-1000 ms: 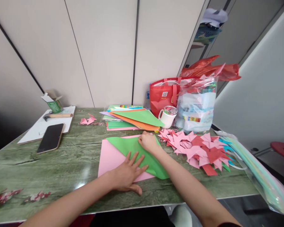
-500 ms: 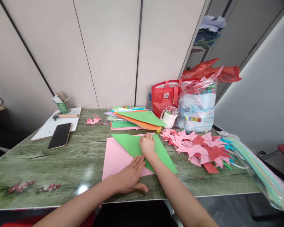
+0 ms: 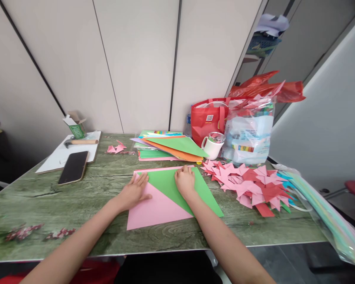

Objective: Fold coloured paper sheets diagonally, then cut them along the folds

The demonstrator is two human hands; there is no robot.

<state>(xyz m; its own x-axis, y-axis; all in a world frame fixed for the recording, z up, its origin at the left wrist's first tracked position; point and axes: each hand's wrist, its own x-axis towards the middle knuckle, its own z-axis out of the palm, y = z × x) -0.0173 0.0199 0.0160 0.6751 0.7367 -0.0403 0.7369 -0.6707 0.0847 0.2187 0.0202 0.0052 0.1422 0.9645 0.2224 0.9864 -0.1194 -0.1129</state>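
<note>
A green sheet of paper (image 3: 167, 183), folded on the diagonal into a triangle, lies over pink paper (image 3: 154, 211) on the table. My left hand (image 3: 134, 191) rests flat at the left corner of the green triangle, fingers stretched out, palm over the pink sheet. Curled into a fist, my right hand (image 3: 185, 182) presses down on the green paper near its upper edge. I see nothing held in it, though its fingertips are partly hidden.
Behind the sheets is a stack of coloured paper (image 3: 171, 146), beside a white mug (image 3: 213, 146). To the right lies a pile of pink and red folded paper pieces (image 3: 248, 183). A phone (image 3: 73, 167) and a hammer (image 3: 83, 141) lie left. A red bag (image 3: 205, 120) stands behind.
My left hand has moved left and away from me, from the fold's lower middle to the green triangle's left corner. That corner now lies flatter. My right hand stays nearly in place.
</note>
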